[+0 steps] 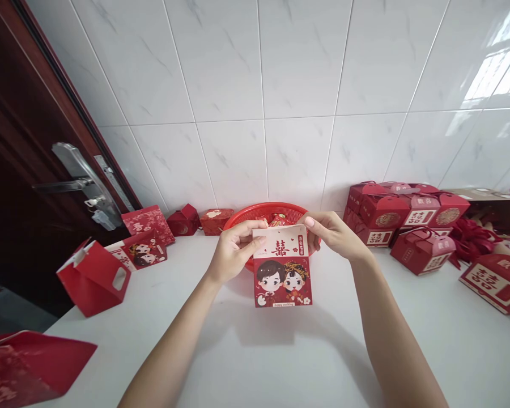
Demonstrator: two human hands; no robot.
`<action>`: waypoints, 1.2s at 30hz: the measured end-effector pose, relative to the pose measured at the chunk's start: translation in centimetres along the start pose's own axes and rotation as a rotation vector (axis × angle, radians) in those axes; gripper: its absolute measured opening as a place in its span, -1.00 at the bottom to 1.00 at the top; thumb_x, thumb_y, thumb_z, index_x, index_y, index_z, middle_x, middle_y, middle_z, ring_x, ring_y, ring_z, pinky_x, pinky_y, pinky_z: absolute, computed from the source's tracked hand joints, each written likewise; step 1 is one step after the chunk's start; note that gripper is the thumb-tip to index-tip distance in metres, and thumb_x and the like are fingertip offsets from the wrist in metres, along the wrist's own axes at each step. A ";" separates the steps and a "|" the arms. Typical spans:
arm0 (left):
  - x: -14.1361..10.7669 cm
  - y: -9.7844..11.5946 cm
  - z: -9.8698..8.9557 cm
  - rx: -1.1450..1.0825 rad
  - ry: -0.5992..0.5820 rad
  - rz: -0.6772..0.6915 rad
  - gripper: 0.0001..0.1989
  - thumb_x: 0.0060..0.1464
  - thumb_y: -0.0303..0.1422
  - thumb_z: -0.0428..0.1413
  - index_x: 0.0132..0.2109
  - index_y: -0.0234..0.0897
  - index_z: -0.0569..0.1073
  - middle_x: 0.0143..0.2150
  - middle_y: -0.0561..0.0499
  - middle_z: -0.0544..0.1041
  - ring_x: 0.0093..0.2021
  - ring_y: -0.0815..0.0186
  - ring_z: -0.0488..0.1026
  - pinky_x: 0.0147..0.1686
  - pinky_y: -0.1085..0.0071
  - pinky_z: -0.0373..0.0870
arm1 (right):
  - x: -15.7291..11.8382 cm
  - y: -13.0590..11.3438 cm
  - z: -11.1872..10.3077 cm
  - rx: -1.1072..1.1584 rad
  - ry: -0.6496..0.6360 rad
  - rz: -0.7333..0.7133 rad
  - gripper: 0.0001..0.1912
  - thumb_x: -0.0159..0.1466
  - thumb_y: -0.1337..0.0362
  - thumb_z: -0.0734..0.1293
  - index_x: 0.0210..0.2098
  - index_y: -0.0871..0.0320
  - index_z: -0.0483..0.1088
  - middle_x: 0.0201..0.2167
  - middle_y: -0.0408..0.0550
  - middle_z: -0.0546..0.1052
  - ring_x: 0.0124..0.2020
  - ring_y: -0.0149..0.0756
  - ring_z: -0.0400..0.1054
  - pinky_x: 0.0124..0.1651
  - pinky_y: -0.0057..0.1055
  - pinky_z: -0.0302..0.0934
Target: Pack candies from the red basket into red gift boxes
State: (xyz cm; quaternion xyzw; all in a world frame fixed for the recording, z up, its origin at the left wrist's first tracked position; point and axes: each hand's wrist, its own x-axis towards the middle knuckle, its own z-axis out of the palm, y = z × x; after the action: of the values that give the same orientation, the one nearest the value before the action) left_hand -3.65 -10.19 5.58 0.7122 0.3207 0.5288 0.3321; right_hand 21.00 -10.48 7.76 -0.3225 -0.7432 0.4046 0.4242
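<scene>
A flat red and white paper bag [283,277] with two cartoon figures is held upright above the white table, in front of a red plastic basket [280,206]. My left hand [237,249] pinches its upper left corner between thumb and fingers. At the upper right corner, the thumb and fingers of my right hand [332,233] grip the edge. Small red packets [279,220] lie in the basket, partly hidden behind the bag and my hands.
Red gift boxes [385,211] are stacked at the back right, with more boxes, red ribbon [476,229] and an open carton [476,194] beyond. Red bags and boxes [94,277] stand along the left. Behind is a tiled wall; a dark door is at left.
</scene>
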 end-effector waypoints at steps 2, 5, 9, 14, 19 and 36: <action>0.0 0.1 0.1 0.021 0.013 0.029 -0.81 0.03 -0.31 0.27 -0.20 -0.28 0.60 -0.20 -0.07 0.67 -0.36 0.30 0.56 -0.40 0.45 0.50 | 0.0 -0.1 0.2 -0.005 -0.001 0.022 -0.50 0.29 -0.15 0.30 -0.43 0.20 0.39 -0.59 -0.18 0.42 -0.59 -0.44 0.34 -0.54 -0.51 0.23; -0.1 0.1 0.2 0.038 0.013 0.039 -0.89 0.01 -0.35 0.25 -0.29 -0.29 0.61 -0.29 -0.04 0.66 -0.36 0.29 0.57 -0.39 0.45 0.52 | 0.1 -0.1 0.4 0.007 -0.011 0.068 -0.58 0.23 -0.07 0.41 -0.36 0.21 0.42 -0.52 -0.15 0.46 -0.53 -0.43 0.37 -0.51 -0.51 0.28; -0.1 0.0 0.3 0.043 0.005 0.034 -0.88 0.01 -0.36 0.23 -0.29 -0.30 0.63 -0.30 -0.06 0.67 -0.34 0.27 0.58 -0.37 0.43 0.54 | 0.1 -0.2 0.5 -0.026 0.032 0.051 -0.59 0.19 -0.05 0.44 -0.37 0.22 0.45 -0.52 -0.12 0.47 -0.51 -0.39 0.37 -0.52 -0.49 0.28; -0.2 0.2 0.4 0.023 -0.104 0.031 -0.87 0.04 -0.36 0.23 -0.24 -0.26 0.63 -0.15 -0.09 0.66 -0.13 0.17 0.60 -0.19 0.35 0.58 | -0.8 -1.6 -0.3 -0.114 0.182 -0.036 -0.56 0.14 -0.07 0.47 -0.44 0.22 0.47 -0.59 -0.14 0.44 -0.59 -0.43 0.31 -0.58 -0.50 0.23; -0.1 -0.1 -0.2 0.074 -0.163 0.064 -0.85 0.08 -0.36 0.21 -0.20 -0.19 0.66 0.12 -0.13 0.56 0.16 0.07 0.47 0.03 0.26 0.51 | -4.1 -2.4 -4.1 -0.232 0.514 -0.049 -0.57 0.13 -0.10 0.47 -0.43 0.18 0.48 -0.61 -0.13 0.45 -0.64 -0.43 0.29 -0.63 -0.49 0.21; 0.4 -0.6 0.6 0.024 -0.241 -0.040 -0.84 0.04 -0.26 0.24 -0.29 -0.24 0.65 -0.17 -0.11 0.68 -0.12 0.14 0.61 -0.20 0.31 0.59 | -14.0 8.6 -12.7 -1.092 1.154 0.469 -0.77 0.15 0.14 0.20 -0.59 0.05 0.18 -0.65 -0.06 0.36 -0.60 -0.25 0.16 -0.45 -0.30 0.05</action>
State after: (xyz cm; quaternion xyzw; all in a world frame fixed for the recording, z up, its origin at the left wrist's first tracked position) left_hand -3.01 -9.57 5.17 0.7680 0.2987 0.4289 0.3703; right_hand 39.56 -13.84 -1.01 -0.7867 -0.4140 -0.1646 0.4272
